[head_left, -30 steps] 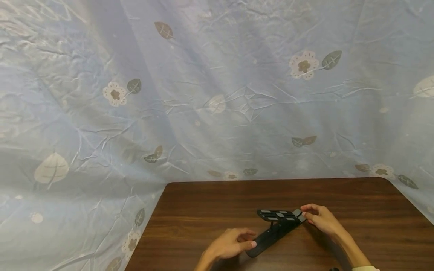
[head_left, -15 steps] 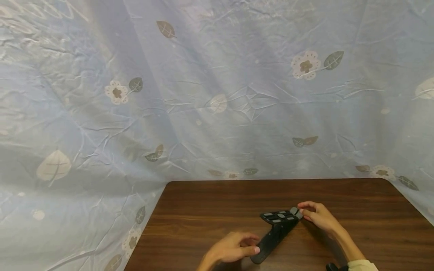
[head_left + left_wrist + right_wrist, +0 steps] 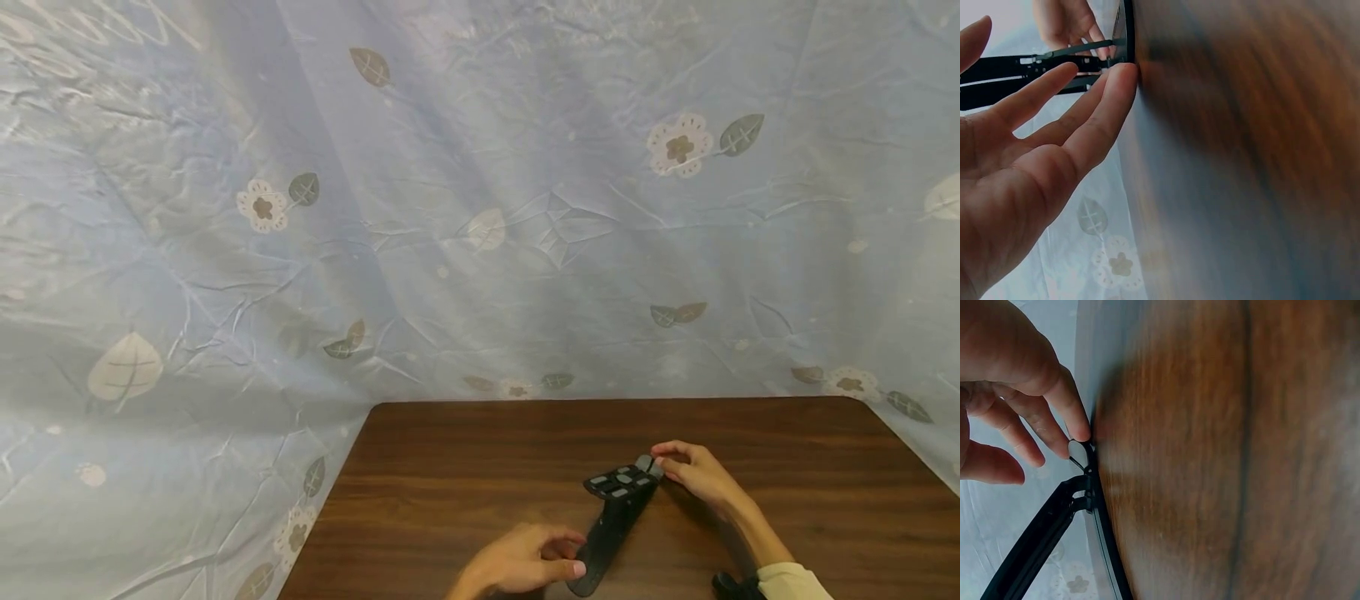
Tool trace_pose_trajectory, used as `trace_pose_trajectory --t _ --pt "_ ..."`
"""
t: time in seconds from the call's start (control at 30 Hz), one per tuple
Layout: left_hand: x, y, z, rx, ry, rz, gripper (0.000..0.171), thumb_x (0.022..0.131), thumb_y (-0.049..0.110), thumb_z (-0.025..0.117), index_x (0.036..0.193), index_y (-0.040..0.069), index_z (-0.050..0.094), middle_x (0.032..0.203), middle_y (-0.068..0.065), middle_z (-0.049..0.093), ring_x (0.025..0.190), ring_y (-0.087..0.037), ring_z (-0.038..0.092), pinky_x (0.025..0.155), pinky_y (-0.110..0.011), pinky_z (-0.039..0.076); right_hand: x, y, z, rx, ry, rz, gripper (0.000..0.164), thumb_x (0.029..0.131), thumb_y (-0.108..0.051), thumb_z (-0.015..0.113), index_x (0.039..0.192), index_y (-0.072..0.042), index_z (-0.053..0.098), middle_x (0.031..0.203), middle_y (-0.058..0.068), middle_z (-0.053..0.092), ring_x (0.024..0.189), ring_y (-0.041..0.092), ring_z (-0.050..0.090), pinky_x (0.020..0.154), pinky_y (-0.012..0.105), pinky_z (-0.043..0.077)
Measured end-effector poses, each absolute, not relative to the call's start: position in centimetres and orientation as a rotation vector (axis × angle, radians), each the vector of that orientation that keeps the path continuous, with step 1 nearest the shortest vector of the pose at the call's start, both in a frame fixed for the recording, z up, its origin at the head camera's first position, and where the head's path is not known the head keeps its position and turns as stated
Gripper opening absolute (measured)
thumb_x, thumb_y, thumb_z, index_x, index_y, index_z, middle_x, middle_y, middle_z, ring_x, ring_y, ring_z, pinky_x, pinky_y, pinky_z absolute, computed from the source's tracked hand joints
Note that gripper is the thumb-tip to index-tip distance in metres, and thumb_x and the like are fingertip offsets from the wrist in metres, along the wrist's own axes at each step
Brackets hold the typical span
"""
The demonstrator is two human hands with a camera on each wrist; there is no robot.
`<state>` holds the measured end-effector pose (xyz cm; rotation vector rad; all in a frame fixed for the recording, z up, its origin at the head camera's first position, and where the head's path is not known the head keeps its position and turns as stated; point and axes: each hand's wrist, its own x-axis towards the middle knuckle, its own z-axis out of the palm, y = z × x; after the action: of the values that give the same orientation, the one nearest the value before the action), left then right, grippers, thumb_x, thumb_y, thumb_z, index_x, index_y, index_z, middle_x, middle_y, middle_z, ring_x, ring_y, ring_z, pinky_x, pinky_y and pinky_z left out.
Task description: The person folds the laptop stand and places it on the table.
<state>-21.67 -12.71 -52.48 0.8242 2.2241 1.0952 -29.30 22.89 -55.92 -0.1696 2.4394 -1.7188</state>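
A black folding stand (image 3: 611, 533) with grey pads lies slantwise on the wooden table. Its padded upper plate (image 3: 619, 482) is raised at an angle above the long base. My left hand (image 3: 525, 557) is at the base's near end; in the left wrist view a fingertip (image 3: 1124, 74) touches the base's edge, the fingers fairly straight. At the far end, my right hand (image 3: 701, 477) touches the stand beside its grey tip. The right wrist view shows its fingertips against that end (image 3: 1079, 453), with the thumb (image 3: 994, 465) held apart.
The brown wooden table (image 3: 450, 467) has rounded far corners. A pale blue curtain (image 3: 465, 292) printed with leaves and flowers hangs behind it and along its left side. A dark object (image 3: 731, 587) sits by the right sleeve.
The stand has turned on the table: its near end swung right and toward me, its far end slightly left and away. Both hands moved along with it.
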Motion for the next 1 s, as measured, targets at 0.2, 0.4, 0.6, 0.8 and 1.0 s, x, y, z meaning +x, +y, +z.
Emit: trace_pose_trajectory --t 0.2,0.4,0.6,0.8,1.0 --pt "-21.0 -12.3 -52.8 0.794 2.164 1.093 0.045 0.107 0.030 0.066 0.147 0.010 0.064 0.134 -0.008 0.076 0.110 -0.006 0.073 0.091 -0.022 0.060 -29.4 22.3 -56.3 -0.154 2.458 -1.703 0.040 0.110 -0.013 0.059 0.142 0.012 0.058 0.148 0.033 0.058 0.135 0.039 0.062 0.110 0.041 0.059" --pt "-20.9 -12.0 -52.2 0.828 2.147 1.089 0.047 0.107 0.030 0.065 0.149 0.009 0.062 0.138 -0.008 0.075 0.109 -0.005 0.073 0.091 -0.022 0.060 -30.0 22.1 -56.2 -0.159 2.493 -1.708 0.040 0.109 -0.013 0.060 0.140 0.011 0.059 0.145 0.032 0.061 0.132 0.036 0.064 0.106 0.038 0.060" --pt "-21.2 -11.8 -52.4 0.821 2.118 1.012 0.049 0.109 0.037 0.062 0.150 0.011 0.061 0.135 -0.005 0.075 0.110 -0.004 0.072 0.092 -0.024 0.060 -29.8 21.7 -56.5 -0.130 2.458 -1.722 0.039 0.109 -0.013 0.060 0.141 0.011 0.059 0.147 0.032 0.059 0.132 0.036 0.064 0.107 0.037 0.060" --pt "-21.1 -12.0 -52.2 0.815 2.061 1.057 0.052 0.111 0.039 0.059 0.152 0.008 0.058 0.142 -0.009 0.071 0.120 -0.010 0.072 0.097 -0.025 0.060 -29.3 21.8 -56.2 -0.122 2.470 -1.726 0.040 0.109 -0.013 0.061 0.142 0.011 0.058 0.148 0.032 0.059 0.135 0.038 0.062 0.108 0.038 0.060" --pt "-20.8 -13.0 -51.7 0.791 2.068 1.149 0.047 0.110 0.032 0.061 0.152 0.010 0.059 0.151 -0.010 0.066 0.129 -0.018 0.070 0.103 -0.028 0.059 -27.6 22.4 -55.7 -0.140 2.557 -1.650 0.045 0.109 -0.019 0.064 0.145 0.007 0.057 0.150 0.029 0.059 0.132 0.033 0.063 0.096 0.025 0.060"
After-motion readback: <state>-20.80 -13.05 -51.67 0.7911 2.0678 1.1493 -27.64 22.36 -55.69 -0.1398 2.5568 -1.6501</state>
